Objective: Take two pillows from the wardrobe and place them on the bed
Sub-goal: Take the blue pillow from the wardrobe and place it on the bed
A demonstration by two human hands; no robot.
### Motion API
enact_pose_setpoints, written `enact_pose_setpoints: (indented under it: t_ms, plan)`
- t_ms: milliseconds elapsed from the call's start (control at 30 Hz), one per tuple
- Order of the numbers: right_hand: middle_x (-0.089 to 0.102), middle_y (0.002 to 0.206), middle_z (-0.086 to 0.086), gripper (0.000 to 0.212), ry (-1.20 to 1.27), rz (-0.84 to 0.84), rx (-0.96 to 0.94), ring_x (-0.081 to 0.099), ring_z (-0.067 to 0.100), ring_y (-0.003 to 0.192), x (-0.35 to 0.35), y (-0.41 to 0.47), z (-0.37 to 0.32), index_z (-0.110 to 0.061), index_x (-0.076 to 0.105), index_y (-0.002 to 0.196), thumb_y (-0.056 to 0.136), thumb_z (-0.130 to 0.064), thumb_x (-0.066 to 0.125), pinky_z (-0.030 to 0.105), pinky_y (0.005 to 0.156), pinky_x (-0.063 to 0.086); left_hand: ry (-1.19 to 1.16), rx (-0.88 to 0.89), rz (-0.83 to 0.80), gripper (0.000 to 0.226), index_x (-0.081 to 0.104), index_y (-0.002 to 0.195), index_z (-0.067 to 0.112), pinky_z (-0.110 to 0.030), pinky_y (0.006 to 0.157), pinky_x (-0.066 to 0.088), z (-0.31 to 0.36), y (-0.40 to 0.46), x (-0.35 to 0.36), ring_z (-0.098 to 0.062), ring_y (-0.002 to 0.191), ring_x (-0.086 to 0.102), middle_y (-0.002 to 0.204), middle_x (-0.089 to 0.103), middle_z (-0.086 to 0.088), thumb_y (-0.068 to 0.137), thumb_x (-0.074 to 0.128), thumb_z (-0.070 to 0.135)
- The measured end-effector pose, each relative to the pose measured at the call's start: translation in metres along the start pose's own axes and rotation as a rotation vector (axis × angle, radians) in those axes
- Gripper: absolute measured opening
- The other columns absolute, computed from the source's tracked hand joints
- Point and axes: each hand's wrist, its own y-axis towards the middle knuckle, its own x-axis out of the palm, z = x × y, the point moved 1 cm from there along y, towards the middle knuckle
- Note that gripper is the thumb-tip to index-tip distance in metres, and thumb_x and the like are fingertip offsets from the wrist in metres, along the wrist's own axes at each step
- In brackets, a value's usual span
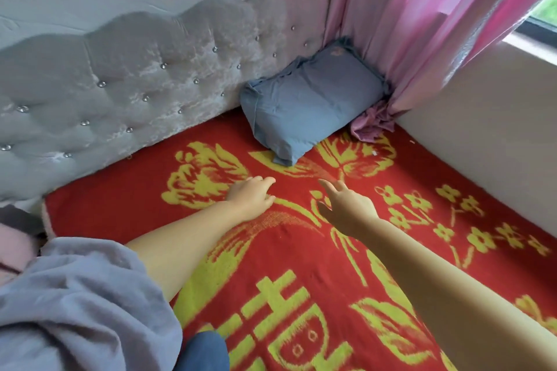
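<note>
A blue-grey pillow (310,105) lies at the head of the bed (120,208), in the corner between the tufted headboard and the pink curtain. The bed is covered by a red blanket with yellow flowers. My left hand (251,196) hovers over the blanket a little short of the pillow, fingers loosely curled, holding nothing. My right hand (346,208) is beside it to the right, fingers spread and pointing toward the pillow, also holding nothing. Only one pillow is in view. The wardrobe is out of view.
A grey padded headboard (120,93) with studs runs along the left. A pink curtain (422,24) hangs in the far right corner beside a beige wall (488,135) and a window. My grey sleeve (75,310) fills the lower left.
</note>
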Motion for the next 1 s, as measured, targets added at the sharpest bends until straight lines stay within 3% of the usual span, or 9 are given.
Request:
enact_pose_setpoints:
  t_ms: [233,367,500,733,867,1000]
  plan:
    - [0.043,0.139,0.006,0.056,-0.078,0.045,-0.111,0.063,0.024,0.094,-0.029,0.001,-0.028,-0.028,0.023,0.147,0.096,-0.046,0.039,0.025,0.048,0.037,-0.065,-0.059,0.142,0.046,0.04,0.138,0.021,-0.035,0.072,0.044,-0.006,-0.03,-0.028,-0.028,0.111,0.056,0.125,0.057,-0.006,0.095,0.045,0.036]
    - [0.043,0.14,0.005,0.055,-0.119,0.033,-0.165,0.064,0.025,0.093,-0.027,0.011,-0.083,-0.028,0.024,0.146,0.096,-0.044,0.041,0.029,0.052,0.04,-0.081,-0.099,0.181,0.046,0.039,0.139,0.022,-0.034,0.067,0.046,-0.052,-0.069,-0.041,-0.025,0.106,0.059,0.129,0.055,-0.005,0.096,0.043,0.037]
    - [0.046,0.135,0.007,0.053,-0.086,0.053,-0.232,0.06,0.031,0.106,-0.013,0.028,-0.193,-0.026,0.027,0.144,0.096,-0.044,0.041,0.036,0.067,0.047,-0.089,-0.218,0.22,0.045,0.041,0.137,0.025,-0.039,0.083,0.048,-0.158,-0.135,-0.05,-0.028,0.117,0.054,0.13,0.054,-0.006,0.094,0.045,0.038]
    - [0.045,0.135,0.008,0.051,-0.041,0.178,-0.22,0.062,0.032,0.102,0.0,0.046,-0.395,-0.024,0.028,0.144,0.097,-0.042,0.039,0.033,0.06,0.039,-0.049,-0.241,0.35,0.046,0.045,0.135,0.021,-0.04,0.09,0.048,-0.344,-0.233,-0.075,-0.027,0.118,0.055,0.129,0.058,-0.006,0.092,0.05,0.036]
    - [0.036,0.147,0.007,0.054,-0.015,0.137,-0.19,0.058,0.03,0.114,0.005,0.022,-0.45,-0.027,0.024,0.147,0.097,-0.044,0.038,0.037,0.07,0.047,-0.052,-0.25,0.309,0.046,0.044,0.135,0.022,-0.042,0.092,0.05,-0.389,-0.278,-0.073,-0.026,0.117,0.055,0.128,0.057,-0.006,0.092,0.049,0.037]
    - [0.035,0.148,0.004,0.055,-0.034,0.13,-0.182,0.059,0.028,0.111,-0.004,-0.008,-0.46,-0.029,0.022,0.148,0.097,-0.048,0.036,0.033,0.061,0.044,-0.058,-0.209,0.267,0.046,0.042,0.136,0.022,-0.042,0.093,0.048,-0.385,-0.295,-0.078,-0.026,0.118,0.054,0.127,0.056,-0.007,0.094,0.047,0.037]
